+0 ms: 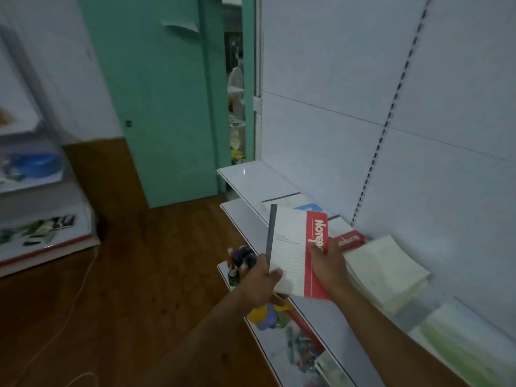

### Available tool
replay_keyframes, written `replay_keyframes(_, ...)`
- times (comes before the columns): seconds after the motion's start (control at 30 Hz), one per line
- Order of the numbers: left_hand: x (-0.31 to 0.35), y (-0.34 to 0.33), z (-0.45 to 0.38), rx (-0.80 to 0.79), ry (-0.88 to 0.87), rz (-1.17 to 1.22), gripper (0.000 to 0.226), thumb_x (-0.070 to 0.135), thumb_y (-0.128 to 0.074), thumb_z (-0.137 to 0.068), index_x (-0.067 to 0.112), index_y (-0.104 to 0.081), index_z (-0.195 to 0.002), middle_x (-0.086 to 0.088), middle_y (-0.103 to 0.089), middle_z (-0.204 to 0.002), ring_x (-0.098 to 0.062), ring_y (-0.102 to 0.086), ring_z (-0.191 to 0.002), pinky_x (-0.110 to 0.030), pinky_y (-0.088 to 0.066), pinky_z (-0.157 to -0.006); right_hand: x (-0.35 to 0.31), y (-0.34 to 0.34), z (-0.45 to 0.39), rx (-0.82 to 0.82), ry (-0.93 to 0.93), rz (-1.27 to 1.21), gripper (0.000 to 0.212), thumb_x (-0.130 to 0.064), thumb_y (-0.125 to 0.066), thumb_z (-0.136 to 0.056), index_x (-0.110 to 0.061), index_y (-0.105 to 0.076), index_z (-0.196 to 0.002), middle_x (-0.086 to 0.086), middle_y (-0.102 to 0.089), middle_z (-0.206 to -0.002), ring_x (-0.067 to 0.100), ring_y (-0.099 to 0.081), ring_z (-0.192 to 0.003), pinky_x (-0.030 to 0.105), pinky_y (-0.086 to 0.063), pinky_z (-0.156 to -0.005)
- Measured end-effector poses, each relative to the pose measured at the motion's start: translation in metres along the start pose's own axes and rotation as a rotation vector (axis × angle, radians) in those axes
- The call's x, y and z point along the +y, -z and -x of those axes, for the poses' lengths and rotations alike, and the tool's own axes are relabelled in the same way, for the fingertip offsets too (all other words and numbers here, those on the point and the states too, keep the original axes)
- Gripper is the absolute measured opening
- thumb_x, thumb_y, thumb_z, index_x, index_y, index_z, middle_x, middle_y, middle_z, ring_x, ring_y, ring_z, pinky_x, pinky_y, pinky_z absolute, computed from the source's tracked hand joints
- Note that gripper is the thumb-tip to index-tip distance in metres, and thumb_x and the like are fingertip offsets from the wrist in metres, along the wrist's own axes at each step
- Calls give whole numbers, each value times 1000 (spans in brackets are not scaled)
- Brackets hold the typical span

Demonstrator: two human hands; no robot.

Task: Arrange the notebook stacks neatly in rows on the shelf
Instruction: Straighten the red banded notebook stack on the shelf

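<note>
There, both hands held the red-and-white notebook [300, 251] above the shelf [251, 174]: left hand [258, 283] fingers clamped on its dark spine, right hand [328, 263] fingers on the red cover. Light and floppy, it probably handled best gripped at opposite edges.

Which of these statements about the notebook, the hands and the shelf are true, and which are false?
1. Both hands hold the red and white notebook. True.
2. The left hand holds the notebook near its dark spine. True.
3. The right hand is empty. False: it grips the red side.
4. The green door stands to the right of the shelf. False: to its left.
5. The pale stack lies on the floor. False: on the shelf.
</note>
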State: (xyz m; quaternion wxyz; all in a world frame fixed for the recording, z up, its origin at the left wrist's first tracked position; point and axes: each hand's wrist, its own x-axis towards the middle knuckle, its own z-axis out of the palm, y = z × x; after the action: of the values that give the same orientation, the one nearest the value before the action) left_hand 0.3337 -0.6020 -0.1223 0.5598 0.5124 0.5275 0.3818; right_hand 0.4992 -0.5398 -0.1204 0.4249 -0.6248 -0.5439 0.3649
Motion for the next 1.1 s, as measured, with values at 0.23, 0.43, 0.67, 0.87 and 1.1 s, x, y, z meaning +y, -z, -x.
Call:
replay_keyframes(0.23,-3,74,-52,122,42,-9,45,19,-42,-102,24,-20,-140,-4,-46,-139,-24,-57,-111,-39,-60,-79,-20,-83,-65,-80,20,62,21,-39,-49,-94,-29,-43,-111,-17,-55,-86,-2,-54,-74,19,-34,-55)
replay_keyframes(0.43,8,110,-127,172,49,-147,29,27,-44,-100,21,-31,-125,-8,-54,-127,-28,-64,-103,-30,-60,-67,-24,-123,-147,-69,8,65,22,-43,-48,-94,-26,-42,-107,-8,-60,-89,8,-61,-75,25,-44,-60)
replay_keyframes(0.67,25,113,-229,191,-35,-431,37,24,-57,-94,23,-39,-127,3,-54,-129,-10,-51,-108,-32,-49,-93,-24,-109,-218,62,-49,14,27,-38,-49,-95,-23,-34,-111,-6,-59,-91,9,-61,-74,25,-45,-58)
replay_keyframes(0.87,27,64,-318,-113,-73,-558,59,26,-71,-84,16,-35,-131,-5,-55,-129,-18,-56,-112,-26,-47,-87,12,-53,-247,288,-219,150,37,-35,-49,-95,-13,-34,-121,-3,-61,-90,14,-62,-71,24,-46,-58)
replay_keyframes(1.1,20,8,-378,-481,-103,-673,62,19,-72,-83,8,-38,-134,-10,-55,-128,-25,-55,-117,-41,-46,-100,49,-28,-240,551,-481,282,34,-22,-50,-95,-2,-43,-121,13,-56,-112,19,-57,-81,33,-50,-69)
